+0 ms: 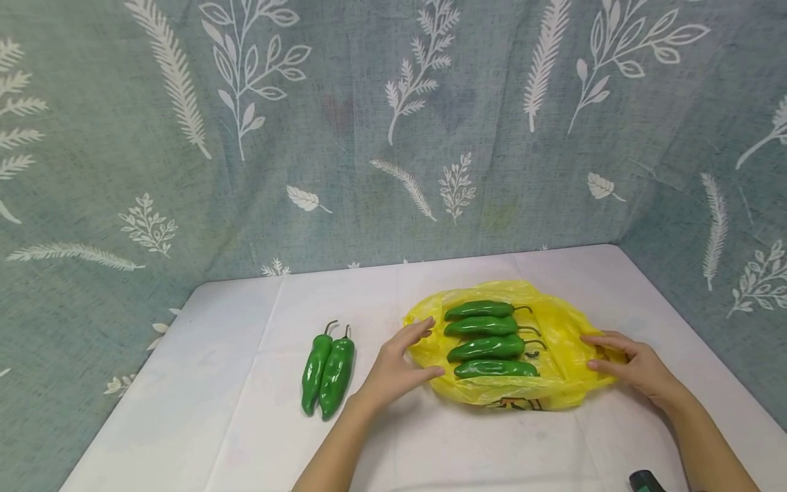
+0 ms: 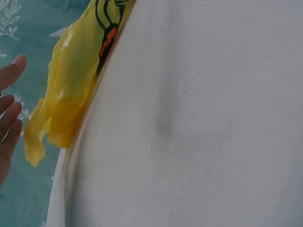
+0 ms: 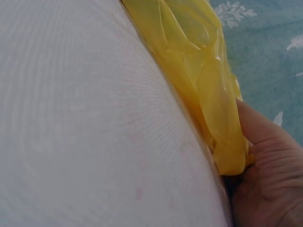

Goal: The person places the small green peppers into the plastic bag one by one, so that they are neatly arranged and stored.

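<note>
A yellow plastic bag [image 1: 562,328] lies spread on the table, with several glossy green chili peppers [image 1: 492,348] in a row inside its opened mouth, stems to the right. My left hand [image 1: 402,359] is at the bag's left edge, thumb and fingers apart and relaxed. In the left wrist view, that hand's fingers [image 2: 13,120] show clear of the plastic. At the other end, my right hand [image 1: 636,365] holds the bag's edge between thumb and curled fingers. Its thumb [image 3: 258,120] lies against the plastic in the right wrist view, the fingers mostly hidden.
Two more green chili peppers [image 1: 327,376] lie side by side to the left of my left forearm. A dark object [image 1: 644,481] pokes in at the bottom edge near my right forearm. Behind the white-covered table [image 1: 246,355] hangs a leaf-patterned green cloth [image 1: 344,137].
</note>
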Tool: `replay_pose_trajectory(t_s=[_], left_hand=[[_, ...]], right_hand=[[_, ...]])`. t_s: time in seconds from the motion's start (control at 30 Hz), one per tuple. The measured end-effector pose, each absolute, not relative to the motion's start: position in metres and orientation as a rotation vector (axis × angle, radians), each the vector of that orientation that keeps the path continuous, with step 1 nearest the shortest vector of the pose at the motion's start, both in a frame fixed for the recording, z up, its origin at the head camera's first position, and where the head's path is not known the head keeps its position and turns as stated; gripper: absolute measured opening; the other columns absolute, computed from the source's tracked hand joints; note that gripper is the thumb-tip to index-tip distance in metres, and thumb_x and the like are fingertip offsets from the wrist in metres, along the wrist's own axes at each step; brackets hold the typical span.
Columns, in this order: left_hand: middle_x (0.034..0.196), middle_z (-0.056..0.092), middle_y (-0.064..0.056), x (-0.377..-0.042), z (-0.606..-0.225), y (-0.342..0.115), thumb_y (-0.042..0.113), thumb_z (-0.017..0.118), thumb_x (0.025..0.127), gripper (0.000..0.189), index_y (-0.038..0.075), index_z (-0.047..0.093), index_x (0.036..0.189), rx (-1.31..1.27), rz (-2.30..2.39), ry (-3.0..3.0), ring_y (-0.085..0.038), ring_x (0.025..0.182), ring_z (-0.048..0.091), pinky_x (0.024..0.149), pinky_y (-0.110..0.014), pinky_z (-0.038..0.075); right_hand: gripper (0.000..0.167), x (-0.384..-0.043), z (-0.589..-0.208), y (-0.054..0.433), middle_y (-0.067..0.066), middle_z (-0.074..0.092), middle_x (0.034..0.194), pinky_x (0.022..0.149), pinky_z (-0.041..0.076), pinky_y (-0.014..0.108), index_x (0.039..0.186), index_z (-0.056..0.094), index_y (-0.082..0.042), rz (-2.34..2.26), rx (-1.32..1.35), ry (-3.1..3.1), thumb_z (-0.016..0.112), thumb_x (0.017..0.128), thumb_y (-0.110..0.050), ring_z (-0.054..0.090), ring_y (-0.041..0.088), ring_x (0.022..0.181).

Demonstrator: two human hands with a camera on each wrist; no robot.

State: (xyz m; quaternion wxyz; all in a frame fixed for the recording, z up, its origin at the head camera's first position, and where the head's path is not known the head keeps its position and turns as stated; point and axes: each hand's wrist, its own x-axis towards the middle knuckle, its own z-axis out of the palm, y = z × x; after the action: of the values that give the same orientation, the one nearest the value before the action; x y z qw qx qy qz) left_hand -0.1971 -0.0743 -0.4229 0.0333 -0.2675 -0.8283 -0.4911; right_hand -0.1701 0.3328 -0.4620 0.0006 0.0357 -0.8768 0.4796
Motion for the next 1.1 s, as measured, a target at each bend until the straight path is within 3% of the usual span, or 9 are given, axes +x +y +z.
replay_pose_trajectory(t_s=[0.1, 0.17, 0.23, 0.33, 0.43, 0.53, 0.73, 0.93, 1.1], left_hand=[[0.135, 0.055, -0.005, -0.196, -0.422, -0.081, 0.013, 0.082, 0.071, 0.076, 0.010, 0.048, 0.139, -0.774, -1.528, -2.553, -0.020, 0.123, 0.051, 0.107, -0.044, 0.036], [0.133, 0.056, -0.007, -0.195, -0.421, -0.086, 0.012, 0.082, 0.071, 0.076, 0.010, 0.048, 0.139, -0.761, -1.542, -2.538, -0.019, 0.123, 0.051, 0.107, -0.044, 0.036], [0.132, 0.056, -0.009, -0.194, -0.420, -0.091, 0.011, 0.082, 0.071, 0.077, 0.010, 0.048, 0.139, -0.753, -1.544, -2.516, -0.019, 0.122, 0.052, 0.106, -0.043, 0.039], [0.133, 0.056, -0.008, -0.193, -0.419, -0.098, 0.010, 0.083, 0.069, 0.078, 0.010, 0.048, 0.139, -0.718, -1.529, -2.479, -0.019, 0.121, 0.053, 0.105, -0.043, 0.040], [0.135, 0.055, -0.004, -0.191, -0.418, -0.106, 0.013, 0.084, 0.069, 0.079, 0.012, 0.047, 0.140, -0.631, -1.489, -2.462, -0.017, 0.121, 0.054, 0.105, -0.041, 0.040], [0.135, 0.055, -0.002, -0.188, -0.416, -0.115, 0.016, 0.084, 0.070, 0.079, 0.015, 0.047, 0.140, -0.522, -1.455, -2.446, -0.017, 0.121, 0.054, 0.105, -0.038, 0.040], [0.135, 0.054, 0.001, -0.182, -0.415, -0.135, 0.018, 0.084, 0.070, 0.081, 0.017, 0.046, 0.141, -0.312, -1.438, -2.423, -0.016, 0.122, 0.052, 0.104, -0.035, 0.041], [0.139, 0.050, 0.001, -0.179, -0.415, -0.154, 0.018, 0.084, 0.071, 0.083, 0.015, 0.043, 0.142, -0.212, -1.446, -2.401, -0.016, 0.126, 0.049, 0.105, -0.019, 0.034], [0.139, 0.049, -0.003, -0.181, -0.415, -0.166, 0.013, 0.083, 0.072, 0.082, 0.012, 0.042, 0.143, -0.187, -1.438, -2.375, -0.021, 0.127, 0.047, 0.108, -0.029, 0.034]], right_hand=[[0.052, -0.170, -0.463, 0.334, -0.030, 0.040, 0.117, 0.107, 0.031, 0.022, 0.129, 0.056, -0.002, 1.475, 0.125, -2.751, 0.069, 0.086, -0.029, 0.030, -0.017, 0.107], [0.052, -0.170, -0.463, 0.333, -0.029, 0.041, 0.118, 0.092, 0.029, 0.003, 0.129, 0.057, -0.003, 1.448, 0.126, -2.760, 0.069, 0.086, -0.030, 0.029, -0.020, 0.106], [0.052, -0.171, -0.463, 0.333, -0.021, 0.045, 0.123, 0.090, 0.028, 0.000, 0.129, 0.056, -0.003, 1.440, 0.123, -2.770, 0.069, 0.087, -0.030, 0.035, -0.011, 0.113], [0.054, -0.172, -0.462, 0.332, 0.005, 0.048, 0.134, 0.110, 0.031, 0.030, 0.130, 0.055, 0.000, 1.459, 0.106, -2.787, 0.069, 0.087, -0.030, 0.038, 0.020, 0.128], [0.057, -0.173, -0.461, 0.331, 0.026, 0.040, 0.139, 0.103, 0.025, 0.064, 0.131, 0.052, 0.003, 1.497, 0.089, -2.792, 0.069, 0.087, -0.029, 0.030, 0.045, 0.129], [0.057, -0.173, -0.461, 0.331, 0.024, 0.041, 0.139, 0.103, 0.024, 0.065, 0.131, 0.052, 0.003, 1.503, 0.075, -2.795, 0.069, 0.087, -0.030, 0.029, 0.047, 0.130], [0.055, -0.171, -0.462, 0.333, -0.007, 0.046, 0.129, 0.103, 0.024, 0.064, 0.130, 0.053, 0.002, 1.514, 0.084, -2.780, 0.069, 0.087, -0.028, 0.029, 0.047, 0.129], [0.057, -0.171, -0.463, 0.332, 0.022, 0.042, 0.139, 0.103, 0.024, 0.065, 0.131, 0.052, 0.003, 1.515, 0.072, -2.799, 0.069, 0.087, -0.029, 0.028, 0.047, 0.130], [0.056, -0.171, -0.462, 0.334, 0.005, 0.047, 0.134, 0.103, 0.023, 0.065, 0.131, 0.053, 0.002, 1.524, 0.079, -2.790, 0.069, 0.087, -0.029, 0.028, 0.048, 0.130]])
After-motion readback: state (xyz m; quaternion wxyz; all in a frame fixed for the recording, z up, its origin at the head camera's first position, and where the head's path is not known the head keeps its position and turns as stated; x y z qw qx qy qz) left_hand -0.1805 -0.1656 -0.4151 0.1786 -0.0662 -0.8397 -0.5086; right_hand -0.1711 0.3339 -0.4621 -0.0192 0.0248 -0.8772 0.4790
